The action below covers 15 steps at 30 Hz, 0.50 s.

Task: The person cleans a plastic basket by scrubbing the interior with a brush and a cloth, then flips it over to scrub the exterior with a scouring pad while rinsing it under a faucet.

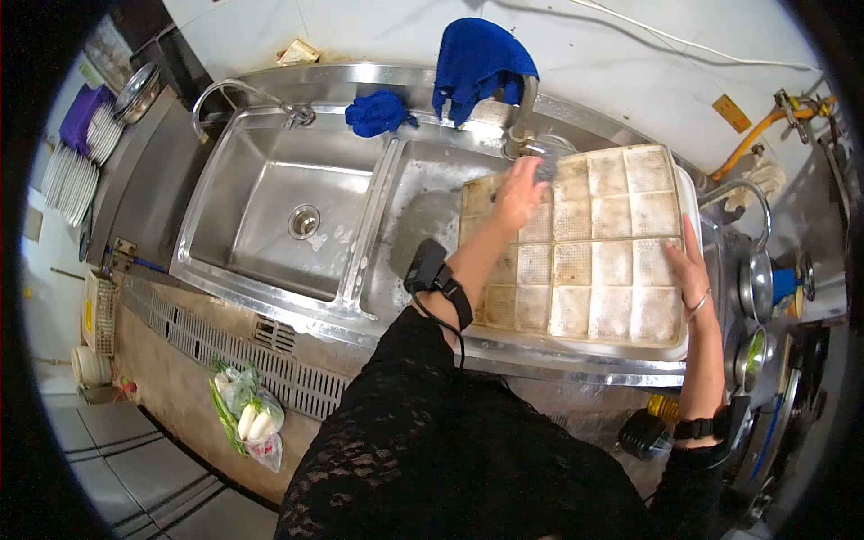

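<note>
A large white tray [576, 335] with a grid of square compartments lies tilted over the right basin of a steel double sink [261, 193]. My left hand [520, 193] presses flat on the tray's upper left part, fingers toward a running tap [526, 121]. Whether it holds a scrubber or cloth is not visible. My right hand [688, 270] grips the tray's right edge. Both wrists wear black bands.
Blue cloths [481, 58] hang over the tap and the sink's back rim. The left basin has a drain [304, 220]. Plates [76, 175] are stacked far left. A bag of vegetables [247, 418] lies on the floor. Pots [760, 279] stand at the right.
</note>
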Tool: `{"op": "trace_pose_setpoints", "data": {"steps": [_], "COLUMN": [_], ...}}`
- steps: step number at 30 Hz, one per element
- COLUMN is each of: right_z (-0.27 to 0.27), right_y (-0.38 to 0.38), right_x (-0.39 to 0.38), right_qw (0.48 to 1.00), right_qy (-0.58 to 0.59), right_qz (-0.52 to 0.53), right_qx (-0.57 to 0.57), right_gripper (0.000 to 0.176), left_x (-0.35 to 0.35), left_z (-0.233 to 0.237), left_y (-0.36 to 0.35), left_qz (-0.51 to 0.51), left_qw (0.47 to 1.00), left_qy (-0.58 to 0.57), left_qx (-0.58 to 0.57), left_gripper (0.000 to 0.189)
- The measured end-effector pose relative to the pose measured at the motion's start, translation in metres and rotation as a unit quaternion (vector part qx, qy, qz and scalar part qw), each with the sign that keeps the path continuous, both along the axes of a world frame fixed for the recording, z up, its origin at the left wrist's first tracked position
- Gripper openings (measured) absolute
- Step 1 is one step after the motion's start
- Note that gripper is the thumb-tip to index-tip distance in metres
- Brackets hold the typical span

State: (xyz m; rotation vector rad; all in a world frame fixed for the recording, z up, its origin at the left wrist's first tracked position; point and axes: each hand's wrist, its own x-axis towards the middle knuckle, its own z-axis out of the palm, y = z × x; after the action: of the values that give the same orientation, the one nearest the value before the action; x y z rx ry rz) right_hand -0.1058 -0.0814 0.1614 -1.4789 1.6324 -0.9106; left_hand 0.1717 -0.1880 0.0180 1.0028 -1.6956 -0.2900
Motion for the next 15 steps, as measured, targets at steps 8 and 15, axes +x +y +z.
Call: {"op": "trace_pose_setpoints", "data": {"steps": [8, 15], "right_z": [0.001, -0.012], "right_y": [0.002, -0.003], "right_x": [0.004, -0.002], "right_qw": [0.999, 1.000], "right_qy": [0.005, -0.016], "right_qz": [-0.041, -0.021], "right_qx": [0.003, 0.009], "right_gripper": [0.066, 0.067], "left_x": [0.091, 0.018], "left_z": [-0.062, -0.008], "left_y": [-0.014, -0.013], "left_qz": [0.033, -0.027], "left_qw": [0.974, 0.989], "left_qy": [-0.157, -0.092], "left_qx": [0.163, 0.109], "left_gripper": [0.034, 0.033]}}
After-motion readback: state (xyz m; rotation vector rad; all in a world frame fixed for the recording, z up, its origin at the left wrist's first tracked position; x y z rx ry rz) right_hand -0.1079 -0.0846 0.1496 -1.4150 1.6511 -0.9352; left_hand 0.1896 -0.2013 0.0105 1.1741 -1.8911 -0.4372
